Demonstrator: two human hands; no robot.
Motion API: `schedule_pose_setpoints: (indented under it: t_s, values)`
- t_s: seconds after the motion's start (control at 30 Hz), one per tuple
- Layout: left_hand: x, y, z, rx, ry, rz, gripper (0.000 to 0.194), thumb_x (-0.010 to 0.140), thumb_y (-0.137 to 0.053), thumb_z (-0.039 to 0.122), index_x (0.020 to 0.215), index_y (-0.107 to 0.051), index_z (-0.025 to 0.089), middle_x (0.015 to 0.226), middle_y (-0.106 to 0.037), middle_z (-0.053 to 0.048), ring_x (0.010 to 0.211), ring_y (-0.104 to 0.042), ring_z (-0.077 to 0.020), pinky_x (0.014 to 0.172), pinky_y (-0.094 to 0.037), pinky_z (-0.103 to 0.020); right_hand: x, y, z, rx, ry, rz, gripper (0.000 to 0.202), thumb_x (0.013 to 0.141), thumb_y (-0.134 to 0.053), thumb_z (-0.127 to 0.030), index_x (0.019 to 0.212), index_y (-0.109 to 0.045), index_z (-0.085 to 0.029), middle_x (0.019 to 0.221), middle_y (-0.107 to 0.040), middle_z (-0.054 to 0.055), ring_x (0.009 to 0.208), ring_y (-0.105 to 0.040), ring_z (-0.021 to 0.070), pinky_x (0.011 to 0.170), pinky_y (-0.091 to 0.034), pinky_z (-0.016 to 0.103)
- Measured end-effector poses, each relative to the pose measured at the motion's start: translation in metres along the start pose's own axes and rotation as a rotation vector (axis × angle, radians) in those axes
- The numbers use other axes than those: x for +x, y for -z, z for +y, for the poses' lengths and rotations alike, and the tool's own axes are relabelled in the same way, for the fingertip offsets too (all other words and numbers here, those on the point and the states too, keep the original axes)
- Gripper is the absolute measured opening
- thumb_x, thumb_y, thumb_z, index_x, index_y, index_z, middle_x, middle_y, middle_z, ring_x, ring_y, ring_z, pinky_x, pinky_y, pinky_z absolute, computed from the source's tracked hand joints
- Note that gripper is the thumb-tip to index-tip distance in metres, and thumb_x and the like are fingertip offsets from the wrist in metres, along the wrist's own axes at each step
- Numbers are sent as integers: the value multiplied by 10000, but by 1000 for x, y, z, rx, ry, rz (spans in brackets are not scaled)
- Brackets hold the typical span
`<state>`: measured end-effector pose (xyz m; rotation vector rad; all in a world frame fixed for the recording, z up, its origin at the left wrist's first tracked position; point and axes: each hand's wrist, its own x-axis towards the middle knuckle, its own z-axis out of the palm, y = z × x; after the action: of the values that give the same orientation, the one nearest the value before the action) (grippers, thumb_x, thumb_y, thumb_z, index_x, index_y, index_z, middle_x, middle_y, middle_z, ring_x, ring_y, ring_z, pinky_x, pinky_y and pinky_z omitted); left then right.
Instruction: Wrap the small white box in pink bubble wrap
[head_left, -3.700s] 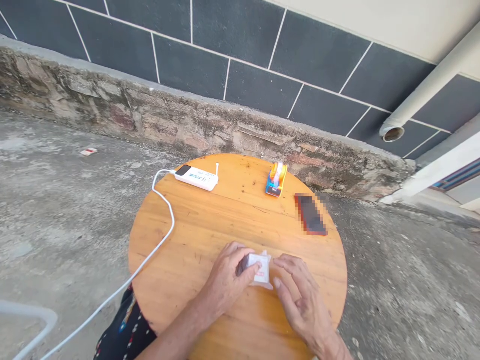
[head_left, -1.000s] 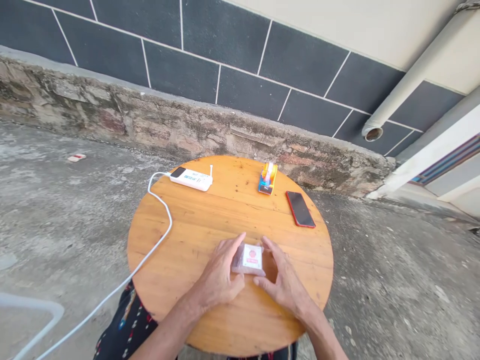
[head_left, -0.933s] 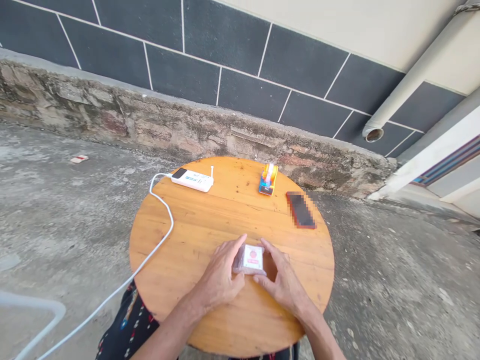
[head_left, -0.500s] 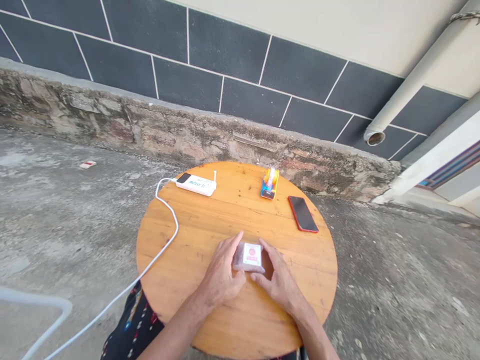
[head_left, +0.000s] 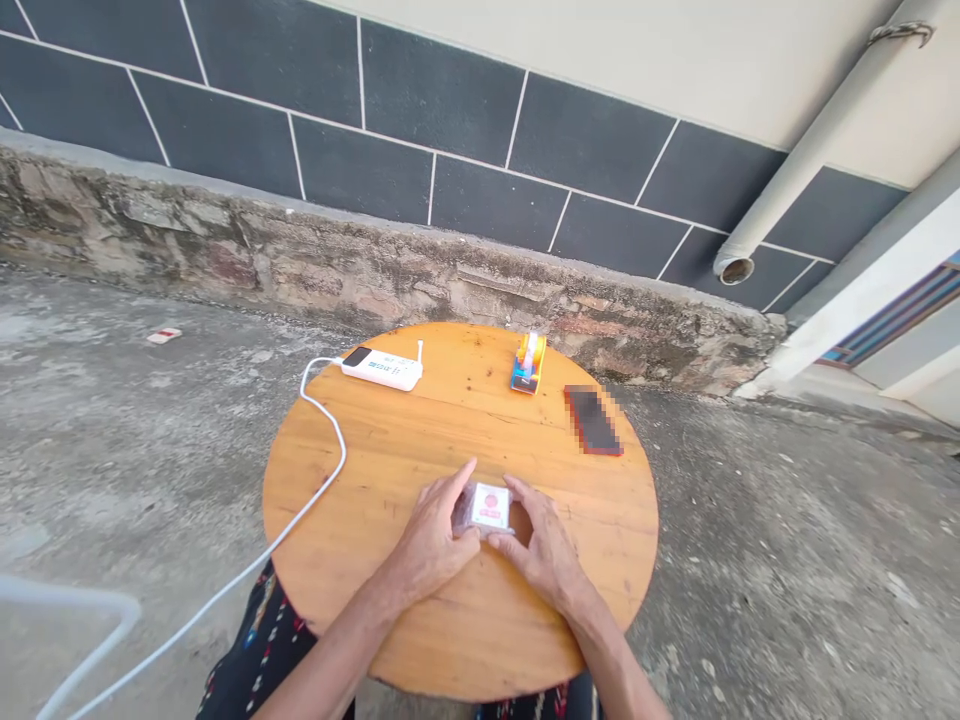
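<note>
A small square packet (head_left: pixel 490 506) in clear plastic, with a white face and red print, is between my hands at the near middle of the round wooden table (head_left: pixel 420 440). My left hand (head_left: pixel 435 530) curves round its left side, thumb at the near edge and index finger at the far edge. On the right side, my right hand (head_left: pixel 541 540) grips it with thumb and index finger at the near and far corners. Its underside is hidden, so I cannot tell whether it rests on the wood or is slightly raised.
At the table's far left lies a white power strip (head_left: pixel 382 368), its white cable (head_left: pixel 341 470) running over the left edge. A yellow and blue tape dispenser (head_left: pixel 529 364) stands at the far side. A red-edged phone (head_left: pixel 594 420) lies to the right. Behind is a stone-based wall (head_left: pixel 315 265).
The whole view has shifted slightly, so everything appears a little further left. My right thumb and index finger look closer in on the packet.
</note>
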<state>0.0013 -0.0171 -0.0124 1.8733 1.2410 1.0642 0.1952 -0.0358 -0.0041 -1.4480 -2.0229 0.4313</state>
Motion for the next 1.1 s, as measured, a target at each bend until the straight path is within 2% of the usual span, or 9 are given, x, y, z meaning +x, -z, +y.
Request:
schedule_pose_setpoints:
  t_s: [0.1, 0.23, 0.33, 0.47, 0.63, 0.87, 1.0, 1.1]
  values:
    - [0, 2, 3, 8, -15, -20, 778, 665, -522, 73, 1408, -351, 232, 1234, -561, -88, 1128, -522, -251, 979, -430, -462, 0, -1, 0, 4, 17, -3, 650, 818, -632, -351, 1394, -357, -227, 1268, -543, 115, 1155, -500, 269, 981, -401, 471]
    - [-2, 4, 5, -30, -79, -60, 846, 643, -501, 48, 1437, -280, 239, 1331, -493, -94, 1207, -469, -254, 1041, -371, -479, 1, -2, 2, 26, 38, -32, 852, 764, -682, -426, 1456, -229, -221, 1340, -497, 128, 1215, -459, 289, 1027, -339, 499]
    - [-3, 4, 3, -80, -51, -65, 870, 648, -489, 43, 1455, -227, 233, 1403, -420, -97, 1270, -417, -248, 1070, -345, -454, 2, -2, 3, 40, 17, -34, 939, 729, -709, -470, 1470, -183, -231, 1385, -458, 119, 1241, -440, 288, 1045, -322, 489]
    - [-4, 2, 1, -94, -20, -77, 875, 665, -487, 45, 1466, -193, 241, 1348, -471, -87, 1237, -449, -240, 1057, -360, -437, 2, -4, 7, 55, 41, -23, 861, 789, -656, -462, 1475, -182, -248, 1367, -484, 101, 1232, -451, 273, 1038, -341, 465]
    - [-2, 0, 3, -54, 5, -34, 819, 671, -517, 72, 1440, -278, 221, 1241, -533, -89, 1162, -494, -250, 1021, -386, -440, 1, -3, 9, 61, 64, -30, 740, 830, -620, -402, 1457, -256, -250, 1360, -490, 96, 1225, -451, 265, 1032, -349, 448]
    - [-2, 4, 4, -127, -1, -94, 883, 653, -536, 74, 1461, -213, 222, 1388, -428, -100, 1270, -409, -269, 1057, -351, -445, 1, 1, 3, 86, 0, -49, 873, 742, -692, -499, 1450, -251, -241, 1399, -445, 95, 1269, -404, 279, 1062, -307, 467]
    - [-2, 4, 2, -132, 16, -104, 903, 663, -529, 58, 1473, -170, 231, 1342, -486, -89, 1251, -433, -250, 1079, -319, -447, 0, 1, 2, 109, -10, -48, 884, 743, -703, -460, 1455, -229, -236, 1405, -439, 92, 1278, -397, 263, 1068, -307, 452]
    - [-3, 3, 0, -136, 25, -75, 880, 679, -530, 64, 1470, -187, 243, 1311, -508, -80, 1237, -445, -245, 1074, -324, -441, 0, 1, 3, 112, -34, -48, 812, 772, -683, -411, 1446, -263, -243, 1354, -488, 90, 1242, -437, 255, 1044, -344, 440]
